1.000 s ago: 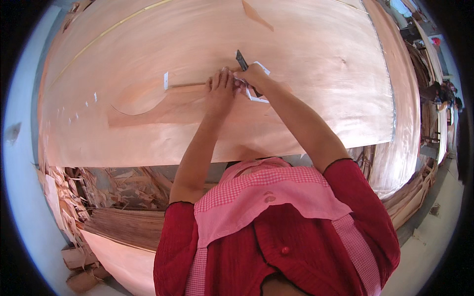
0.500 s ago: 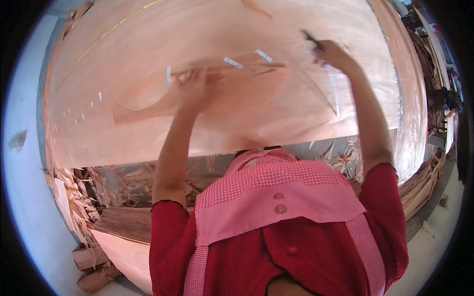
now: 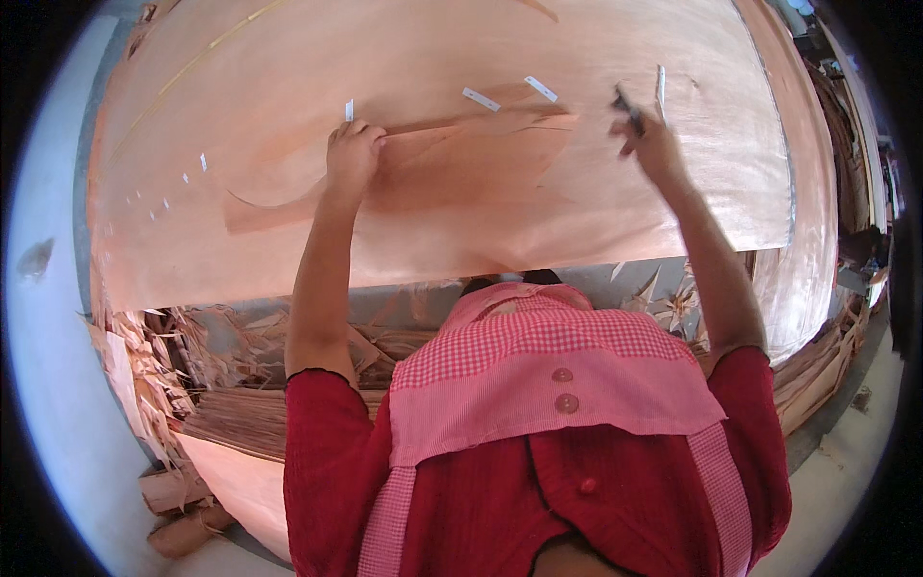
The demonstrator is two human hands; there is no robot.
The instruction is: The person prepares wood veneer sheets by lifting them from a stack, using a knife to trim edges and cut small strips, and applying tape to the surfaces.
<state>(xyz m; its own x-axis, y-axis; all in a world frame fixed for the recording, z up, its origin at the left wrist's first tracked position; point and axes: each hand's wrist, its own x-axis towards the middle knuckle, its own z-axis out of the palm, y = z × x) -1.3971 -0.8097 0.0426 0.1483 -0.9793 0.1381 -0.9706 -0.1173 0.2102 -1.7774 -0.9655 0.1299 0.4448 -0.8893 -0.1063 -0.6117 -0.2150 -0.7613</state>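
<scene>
A large sheet of thin pale reddish-brown wood veneer [image 3: 461, 226] lies across the work surface before me. On it rests a darker, ragged-edged veneer piece [image 3: 461, 159]. My left hand [image 3: 354, 159] is closed at this piece's upper edge, fingers curled and thumb against it. Farther right, my right hand [image 3: 656, 154] is slightly blurred and grips a short dark tool [image 3: 629, 108], its exact kind unclear. Small white tape strips [image 3: 481, 99] are stuck along the upper side of the darker piece. Another white strip [image 3: 661, 85] shows just beyond my right hand.
Torn veneer scraps [image 3: 231, 351] fill the space below the sheet's near edge. A stack of brown veneer [image 3: 236, 418] lies at the lower left, beside rolled pieces [image 3: 178, 490]. A yellowish strip [image 3: 207, 58] crosses the sheet's far left. More veneer [image 3: 793, 279] hangs at the right.
My right hand has come down and slightly left with the dark tool. My left hand stays by the darker piece's upper edge, now clearly curled. The whole view has shifted slightly.
</scene>
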